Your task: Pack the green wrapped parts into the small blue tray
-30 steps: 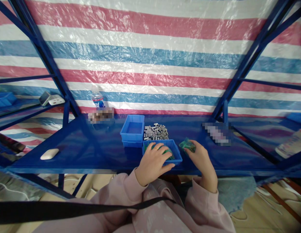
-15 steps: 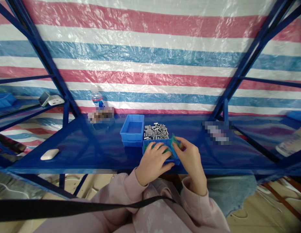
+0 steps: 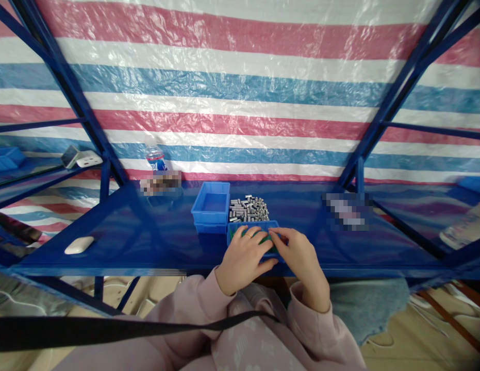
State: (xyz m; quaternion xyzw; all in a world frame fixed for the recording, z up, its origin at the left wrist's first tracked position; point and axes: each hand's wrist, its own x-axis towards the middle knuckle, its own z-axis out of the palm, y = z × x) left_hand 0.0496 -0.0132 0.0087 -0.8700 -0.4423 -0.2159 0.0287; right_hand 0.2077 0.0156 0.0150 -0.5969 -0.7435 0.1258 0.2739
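Observation:
A small blue plastic bin (image 3: pixel 273 224) sits near the front edge of the bench, with green pieces (image 3: pixel 274 249) partly showing inside it. My left hand (image 3: pixel 243 260) lies across the bin with its fingers spread over the green pieces; a ring is on one finger. At the bin's right side my right hand (image 3: pixel 300 256) is closed, thumb and fingertips together low over the green pieces. What sits between those fingertips is hidden. Just behind the bin lies a pile of short silvery metal cylinders (image 3: pixel 249 208).
Two stacked blue bins (image 3: pixel 211 206) stand to the left of the metal pile. A white rounded case (image 3: pixel 79 246) lies at the left on the blue bench (image 3: pixel 147 247). A labelled bottle (image 3: pixel 156 158) stands at the back left. Blue frame posts (image 3: pixel 359 149) flank the bench.
My right hand has moved a little left and down into the bin. The green sheet-like piece it held up at the bin's right end no longer shows. My left hand has stayed put.

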